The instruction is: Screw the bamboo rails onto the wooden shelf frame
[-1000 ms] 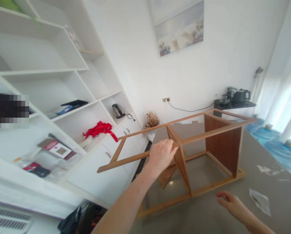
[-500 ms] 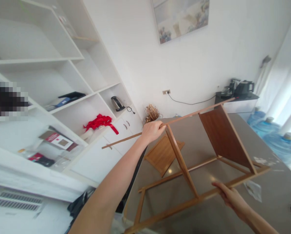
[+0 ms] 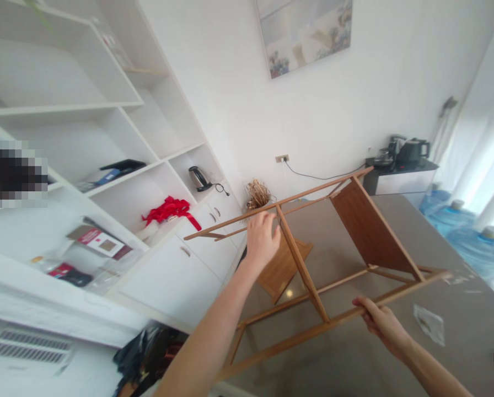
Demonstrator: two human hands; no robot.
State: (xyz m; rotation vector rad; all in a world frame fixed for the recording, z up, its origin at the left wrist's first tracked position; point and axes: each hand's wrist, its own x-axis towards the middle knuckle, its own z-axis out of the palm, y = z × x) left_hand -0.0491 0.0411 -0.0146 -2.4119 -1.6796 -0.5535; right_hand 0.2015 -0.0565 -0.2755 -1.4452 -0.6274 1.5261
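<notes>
A thin wooden frame [image 3: 302, 275] with one solid brown panel [image 3: 365, 229] is tipped up over a grey table [image 3: 457, 358]. My left hand [image 3: 262, 238] is closed round the frame's upper rail, close to where a slanted strut meets it. My right hand [image 3: 381, 322] grips the lower rail near the table's surface. A loose square wooden board [image 3: 282, 267] lies flat on the table under the frame.
White shelving [image 3: 118, 165] fills the left, holding a kettle [image 3: 199, 178], a red ribbon [image 3: 168, 212] and boxes. A small plastic bag [image 3: 429, 324] lies on the table at right. Blue water bottles [image 3: 466, 237] stand by the curtain, and a dark side cabinet [image 3: 402, 168] sits against the wall.
The frame has been tipped from standing flat to leaning on its lower rails. My right hand has taken hold of the lower rail. My left hand has shifted along the upper rail.
</notes>
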